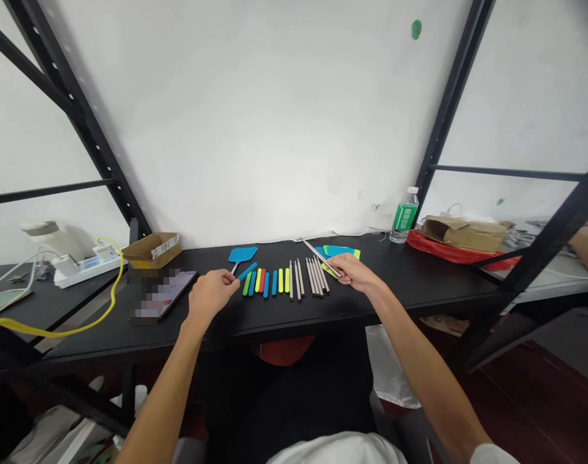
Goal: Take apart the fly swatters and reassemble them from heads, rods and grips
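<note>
My left hand (pixel 211 293) pinches a blue grip sleeve (pixel 248 270), held slanted over the left end of a row of sleeves. My right hand (pixel 352 272) is closed round a thin silver metal rod (pixel 318 254), which points up and to the left. Between the hands lie several green, blue, yellow and red grip sleeves (pixel 266 283), side by side. Right of them are several pale metal rods (pixel 298 280) with dark lower ends. A blue fly swatter head (pixel 243 254) with a short stem lies beyond my left hand. Blue and yellow flat swatter heads (pixel 340 250) overlap behind my right hand.
On the black table (pixel 371 309) a phone (pixel 163 296) and a small open cardboard box (pixel 153 251) lie left. A water bottle (pixel 404 216) stands back right, near a torn cardboard box (pixel 468 233) on red plastic. A yellow cable (pixel 113 290) crosses the left side.
</note>
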`<act>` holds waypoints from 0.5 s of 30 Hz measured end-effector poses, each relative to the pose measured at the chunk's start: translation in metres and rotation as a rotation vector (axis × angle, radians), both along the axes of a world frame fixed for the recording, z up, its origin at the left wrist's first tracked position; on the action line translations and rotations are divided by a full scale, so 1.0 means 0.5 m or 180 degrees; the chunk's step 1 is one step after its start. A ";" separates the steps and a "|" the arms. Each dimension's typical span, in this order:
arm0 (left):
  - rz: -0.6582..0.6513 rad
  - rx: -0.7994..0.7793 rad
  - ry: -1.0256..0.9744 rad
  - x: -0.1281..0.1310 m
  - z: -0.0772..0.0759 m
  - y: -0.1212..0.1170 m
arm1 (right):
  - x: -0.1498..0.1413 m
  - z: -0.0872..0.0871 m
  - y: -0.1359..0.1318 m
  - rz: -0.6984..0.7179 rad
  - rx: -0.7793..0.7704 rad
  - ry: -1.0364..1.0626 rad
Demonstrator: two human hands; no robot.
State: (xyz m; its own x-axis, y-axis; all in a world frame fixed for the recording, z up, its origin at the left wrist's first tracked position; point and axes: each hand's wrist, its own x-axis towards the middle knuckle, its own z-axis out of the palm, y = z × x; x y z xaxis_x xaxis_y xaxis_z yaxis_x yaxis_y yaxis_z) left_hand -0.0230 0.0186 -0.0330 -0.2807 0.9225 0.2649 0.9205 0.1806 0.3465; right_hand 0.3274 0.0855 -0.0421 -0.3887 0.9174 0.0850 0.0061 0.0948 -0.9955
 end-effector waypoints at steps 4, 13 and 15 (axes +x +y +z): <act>-0.0351 0.0294 -0.0106 -0.008 -0.008 0.007 | 0.001 0.004 -0.004 0.0133 -0.0134 0.0448; -0.0960 0.0604 -0.0319 -0.008 -0.020 0.022 | -0.009 0.011 -0.005 -0.0294 0.0129 0.0769; -0.1094 0.0661 -0.0208 -0.005 -0.023 0.023 | -0.012 0.010 -0.002 -0.0597 0.0135 0.0638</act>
State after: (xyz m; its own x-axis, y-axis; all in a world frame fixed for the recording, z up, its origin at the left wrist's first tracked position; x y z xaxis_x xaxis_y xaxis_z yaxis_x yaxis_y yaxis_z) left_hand -0.0255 0.0303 -0.0446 0.0124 0.8944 0.4472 0.8899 -0.2138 0.4030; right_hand 0.3216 0.0844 -0.0372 -0.1839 0.9658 0.1828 -0.1691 0.1521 -0.9738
